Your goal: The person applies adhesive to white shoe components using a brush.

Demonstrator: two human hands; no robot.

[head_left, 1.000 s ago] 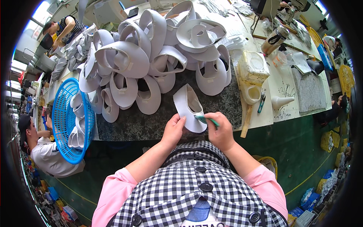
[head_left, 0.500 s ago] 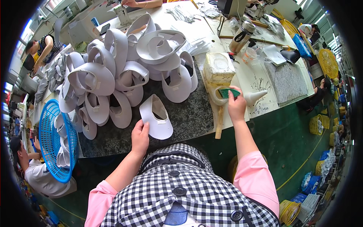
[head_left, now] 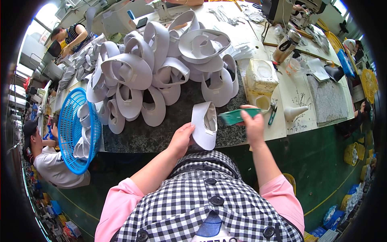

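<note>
Your left hand [head_left: 181, 140] is pinched on the edge of that white shoe piece [head_left: 201, 134], which sits just right of it, rounded end toward you, opening showing. Your right hand [head_left: 254, 126]'s clamped on a flat green tool [head_left: 236, 116], kinda blurry.

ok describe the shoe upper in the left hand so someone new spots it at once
Find the dark mottled board with its heap of white shoe uppers. At the board's near edge, one white upper is apart from the heap. It alone is in the left hand.
</note>
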